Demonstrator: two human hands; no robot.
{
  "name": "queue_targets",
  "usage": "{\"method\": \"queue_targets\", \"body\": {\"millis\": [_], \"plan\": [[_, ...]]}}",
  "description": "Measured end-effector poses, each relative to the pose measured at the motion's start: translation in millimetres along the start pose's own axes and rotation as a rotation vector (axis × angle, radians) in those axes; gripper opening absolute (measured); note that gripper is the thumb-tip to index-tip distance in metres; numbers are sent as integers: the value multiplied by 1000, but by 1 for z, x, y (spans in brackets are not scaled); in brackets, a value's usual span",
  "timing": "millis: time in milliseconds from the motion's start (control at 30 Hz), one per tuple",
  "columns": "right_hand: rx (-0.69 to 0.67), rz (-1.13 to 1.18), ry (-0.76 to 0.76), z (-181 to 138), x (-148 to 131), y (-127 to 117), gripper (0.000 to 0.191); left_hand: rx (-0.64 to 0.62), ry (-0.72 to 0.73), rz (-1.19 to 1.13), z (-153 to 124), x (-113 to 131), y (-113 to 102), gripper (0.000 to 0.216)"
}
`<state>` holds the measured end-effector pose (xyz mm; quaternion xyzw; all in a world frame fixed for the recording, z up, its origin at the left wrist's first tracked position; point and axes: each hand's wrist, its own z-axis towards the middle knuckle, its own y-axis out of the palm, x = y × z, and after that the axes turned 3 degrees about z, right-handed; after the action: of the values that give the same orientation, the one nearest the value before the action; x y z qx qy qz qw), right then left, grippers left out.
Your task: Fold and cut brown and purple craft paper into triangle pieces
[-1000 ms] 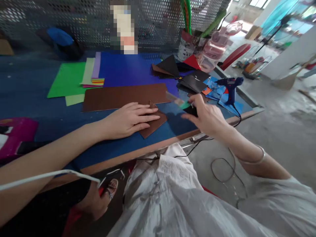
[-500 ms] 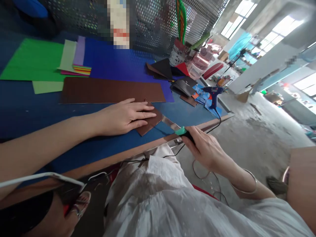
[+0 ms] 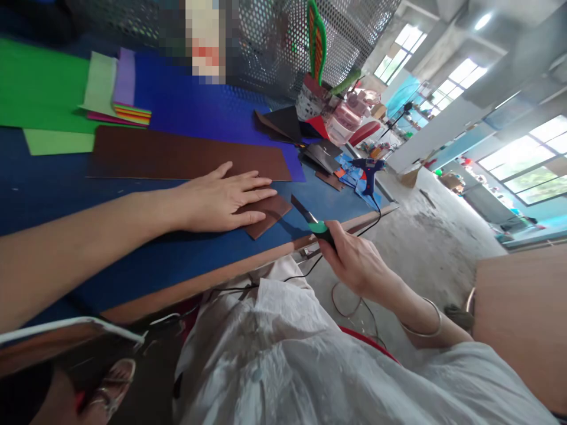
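My left hand (image 3: 219, 199) lies flat, fingers stretched out, pressing a small brown paper piece (image 3: 269, 212) onto the blue table (image 3: 133, 248). My right hand (image 3: 354, 262) is closed around the dark handle of a knife (image 3: 310, 219) with a green collar. Its blade points up and left toward the right edge of the brown piece, just short of it. A long brown sheet (image 3: 186, 156) lies right behind my left hand.
Green, pale green, purple and striped sheets (image 3: 110, 88) lie at the back left on a dark blue sheet (image 3: 190, 106). Black and red scraps (image 3: 292, 124), a blue glue gun (image 3: 367, 171) and containers (image 3: 336, 112) stand at the right. A perforated metal screen (image 3: 274, 35) backs the table.
My right hand drew back from over the table to its front edge, bringing the knife down beside the brown piece. My left hand stayed flat on the piece. The view swung right.
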<state>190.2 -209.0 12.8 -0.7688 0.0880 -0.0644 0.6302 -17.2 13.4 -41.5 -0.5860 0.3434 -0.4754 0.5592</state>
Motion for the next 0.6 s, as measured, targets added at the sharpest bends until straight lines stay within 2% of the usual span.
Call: {"method": "queue_targets", "body": {"millis": [100, 333, 500, 600], "plan": [[-4, 28, -44, -2, 2, 2, 14, 0, -29, 14, -1, 7, -4, 67], [-10, 204, -212, -13, 12, 6, 12, 153, -48, 75, -23, 34, 4, 70], [-59, 253, -247, -11, 15, 6, 11, 60, 14, -56, -23, 29, 11, 69], [-82, 217, -196, -7, 13, 2, 14, 26, 36, -80, -21, 24, 12, 68]]}}
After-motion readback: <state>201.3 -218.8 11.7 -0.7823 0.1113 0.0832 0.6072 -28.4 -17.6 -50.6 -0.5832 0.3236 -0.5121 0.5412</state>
